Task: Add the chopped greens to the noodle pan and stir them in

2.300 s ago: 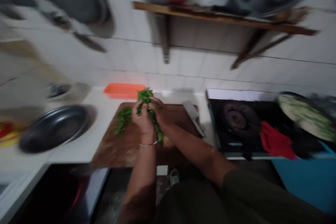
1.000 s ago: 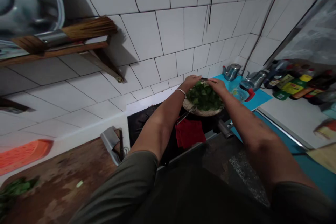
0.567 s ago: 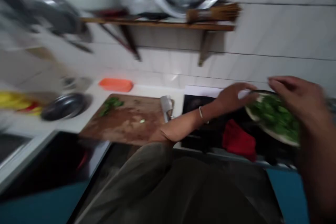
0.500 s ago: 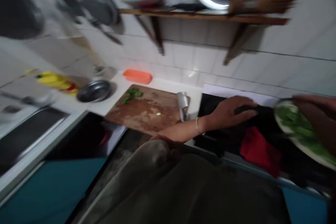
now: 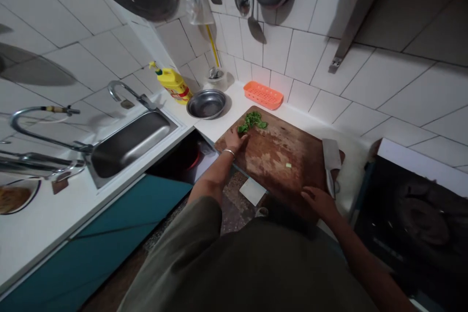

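On the white desk point(image 5: 234, 117) lies a wooden cutting board point(image 5: 278, 156), and at its far left corner sits a small heap of chopped greens point(image 5: 252, 121). The left hand point(image 5: 237, 142) rests on the board just beside that heap, fingers stretched toward it and loosely spread, holding nothing. The right hand point(image 5: 319, 202) lies at the near right edge of the board, palm down and slack, also holding nothing, close to the handle of a cleaver point(image 5: 331, 158) that lies flat along the board's right side. One small pale green scrap point(image 5: 288, 165) lies alone near the middle of the board. Behind the board an orange plastic basket point(image 5: 263, 95) stands against the tiled wall; what is in it cannot be told. To its left a steel bowl point(image 5: 206, 104) shows nothing inside, with a smaller metal cup point(image 5: 215, 75) behind it. A yellow bottle point(image 5: 174, 85) with a red band stands by the sink point(image 5: 127, 141); its label is too small to read. The sink basin looks bare, and a curved tap point(image 5: 126, 92) arches over it. At the far left edge a plate point(image 5: 16, 196) holds something brownish. A dark stove point(image 5: 417, 219) fills the right side, and pans and ladles hang on the wall above.
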A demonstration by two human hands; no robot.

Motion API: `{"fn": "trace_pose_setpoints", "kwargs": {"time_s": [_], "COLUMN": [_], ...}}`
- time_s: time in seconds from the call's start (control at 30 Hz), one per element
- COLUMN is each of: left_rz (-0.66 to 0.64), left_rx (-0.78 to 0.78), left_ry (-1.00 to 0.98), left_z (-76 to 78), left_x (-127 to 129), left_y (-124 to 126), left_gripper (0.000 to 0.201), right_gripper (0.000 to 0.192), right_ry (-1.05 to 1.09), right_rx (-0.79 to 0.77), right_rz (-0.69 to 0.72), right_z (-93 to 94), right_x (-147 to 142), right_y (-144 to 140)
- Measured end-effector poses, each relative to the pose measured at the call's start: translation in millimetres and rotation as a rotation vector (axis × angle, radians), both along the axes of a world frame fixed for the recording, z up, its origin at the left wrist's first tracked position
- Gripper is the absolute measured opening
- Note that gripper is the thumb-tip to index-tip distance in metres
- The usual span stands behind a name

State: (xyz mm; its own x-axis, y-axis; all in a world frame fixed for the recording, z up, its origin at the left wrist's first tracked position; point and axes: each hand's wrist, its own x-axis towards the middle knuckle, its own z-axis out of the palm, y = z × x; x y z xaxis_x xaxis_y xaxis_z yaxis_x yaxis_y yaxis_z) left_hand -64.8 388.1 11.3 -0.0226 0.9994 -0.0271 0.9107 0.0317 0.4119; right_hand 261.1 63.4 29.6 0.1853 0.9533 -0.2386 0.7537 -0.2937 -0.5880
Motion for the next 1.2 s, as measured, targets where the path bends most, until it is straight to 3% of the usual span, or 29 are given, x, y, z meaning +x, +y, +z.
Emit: {"fn": "trace_pose_setpoints", "kwargs": {"time_s": [0.17,0.3,0.37,0.47,0.57,0.67,0.77,0.97,1.2], "left_rz": [-0.021,-0.179,-0.222,-0.007,0.17,0.144,-0.017,-0.375,-0.734], "left_rx": [-0.058,-0.045,-0.016,0.046,0.023,-0.025,0.001,-0.018,-0.131], "left_ry": [0.074,0.042,0.0,-0.098,-0.147,-0.084,-0.077,-0.139,-0.225], "left_z": [-14.0,-29.3,-34.0,-34.4,-29.5,-27.3,-31.9,-42.2,-42.9], "left_x": [20,46,64,95,122,136,132,107,123], "left_y": [47,40,30,26,38,48,40,-15,-89], "left_gripper": [0.084,0.043,0.044,0.064,0.089,0.065,0.039,0.035,0.029], "right_gripper": [0.043,0.045,0.048,0.051,0.051,0.05,0.051,0.048,0.043], "right_ry": [-0.01,0.039,0.063,0.068,0.046,0.051,0.074,0.047,-0.009], "right_rx": [-0.05,-0.077,-0.076,-0.073,-0.077,-0.07,-0.058,-0.027,0.012], "right_rz": [0.091,0.128,0.114,0.056,-0.016,-0.065,-0.069,-0.061,-0.045], "right_z": [-16.0,-26.6,-30.2,-32.7,-34.7,-38.4,-41.6,-33.3,-12.0], "right_x": [-30,-28,-20,-5,8,14,16,21,22], "right_y": [8,-8,-22,-46,-66,-80,-90,-92,-81]}}
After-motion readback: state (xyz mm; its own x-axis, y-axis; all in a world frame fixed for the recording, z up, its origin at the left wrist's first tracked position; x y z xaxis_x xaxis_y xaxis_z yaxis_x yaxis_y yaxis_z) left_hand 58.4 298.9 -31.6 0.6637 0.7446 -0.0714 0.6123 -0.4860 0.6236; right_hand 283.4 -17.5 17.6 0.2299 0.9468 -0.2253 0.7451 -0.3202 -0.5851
